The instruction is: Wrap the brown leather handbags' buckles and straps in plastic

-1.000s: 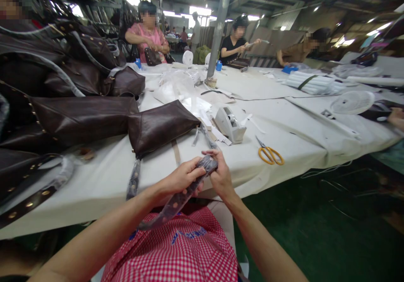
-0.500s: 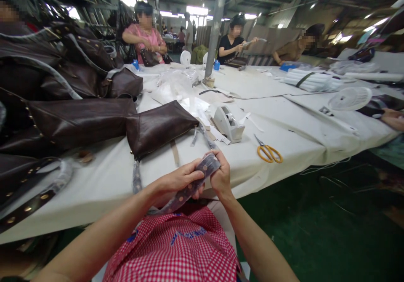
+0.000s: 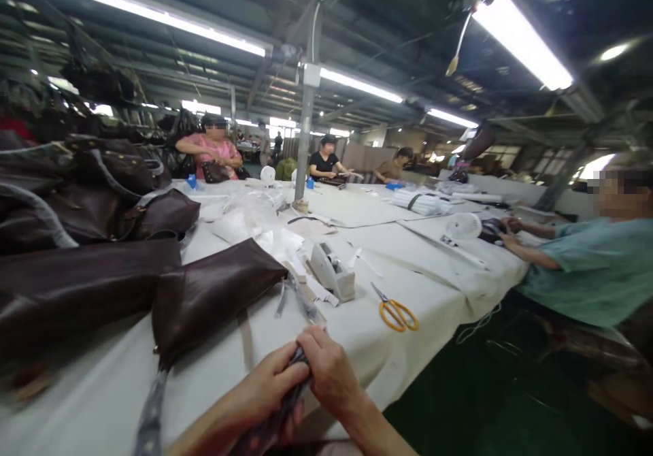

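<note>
At the near edge of the white table [image 3: 439,306], the left hand [image 3: 270,382] and right hand [image 3: 330,367] meet, both gripping the strap [image 3: 262,434] of the dark brown bag [image 3: 214,292] lying beyond them; clear film seems already to cover its visible lengths. I'd judge the covering well along; the stretch under the fingers is hidden, so what's left I can't tell; tape dispenser [image 3: 332,275] and scissors [image 3: 398,315] lie untouched.

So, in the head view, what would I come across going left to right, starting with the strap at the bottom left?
Strap, left hand, right hand, orange-handled scissors, round white fan, person in green.
</note>
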Action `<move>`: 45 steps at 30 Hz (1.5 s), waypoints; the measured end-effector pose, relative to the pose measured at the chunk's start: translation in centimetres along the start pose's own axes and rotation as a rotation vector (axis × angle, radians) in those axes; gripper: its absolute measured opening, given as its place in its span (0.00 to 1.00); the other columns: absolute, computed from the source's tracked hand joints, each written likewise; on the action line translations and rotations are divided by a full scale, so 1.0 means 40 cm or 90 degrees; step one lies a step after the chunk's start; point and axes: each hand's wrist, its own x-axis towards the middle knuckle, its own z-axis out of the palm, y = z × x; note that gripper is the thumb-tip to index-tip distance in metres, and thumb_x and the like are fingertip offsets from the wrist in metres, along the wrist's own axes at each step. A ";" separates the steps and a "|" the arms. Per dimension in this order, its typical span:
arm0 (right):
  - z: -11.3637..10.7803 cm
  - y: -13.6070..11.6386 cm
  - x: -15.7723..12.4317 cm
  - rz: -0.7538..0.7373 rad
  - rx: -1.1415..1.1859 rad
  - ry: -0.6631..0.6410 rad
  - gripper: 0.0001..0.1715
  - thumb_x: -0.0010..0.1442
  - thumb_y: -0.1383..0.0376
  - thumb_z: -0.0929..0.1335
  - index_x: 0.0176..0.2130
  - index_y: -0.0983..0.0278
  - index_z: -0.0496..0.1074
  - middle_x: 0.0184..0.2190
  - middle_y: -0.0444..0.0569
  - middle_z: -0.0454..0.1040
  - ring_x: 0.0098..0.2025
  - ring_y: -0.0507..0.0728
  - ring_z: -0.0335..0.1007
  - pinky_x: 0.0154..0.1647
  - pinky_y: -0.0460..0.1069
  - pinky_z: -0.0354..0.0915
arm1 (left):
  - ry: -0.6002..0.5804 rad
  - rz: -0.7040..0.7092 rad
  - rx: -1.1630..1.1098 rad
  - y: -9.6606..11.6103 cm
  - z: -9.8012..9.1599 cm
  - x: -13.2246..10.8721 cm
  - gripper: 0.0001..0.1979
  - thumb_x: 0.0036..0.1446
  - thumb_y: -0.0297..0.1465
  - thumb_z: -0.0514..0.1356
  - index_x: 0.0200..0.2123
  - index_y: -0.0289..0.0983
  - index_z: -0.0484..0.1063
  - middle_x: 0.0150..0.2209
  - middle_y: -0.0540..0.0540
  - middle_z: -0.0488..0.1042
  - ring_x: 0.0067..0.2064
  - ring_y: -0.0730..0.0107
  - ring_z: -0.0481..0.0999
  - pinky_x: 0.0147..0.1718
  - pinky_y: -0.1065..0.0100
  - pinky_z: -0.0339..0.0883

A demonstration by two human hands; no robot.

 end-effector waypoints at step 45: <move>0.067 -0.002 0.023 -0.017 0.116 0.087 0.16 0.59 0.71 0.61 0.46 0.61 0.69 0.42 0.54 0.74 0.45 0.60 0.70 0.46 0.54 0.68 | 0.094 0.015 0.223 0.022 -0.059 -0.048 0.13 0.64 0.41 0.49 0.41 0.37 0.62 0.20 0.54 0.68 0.20 0.73 0.68 0.21 0.73 0.60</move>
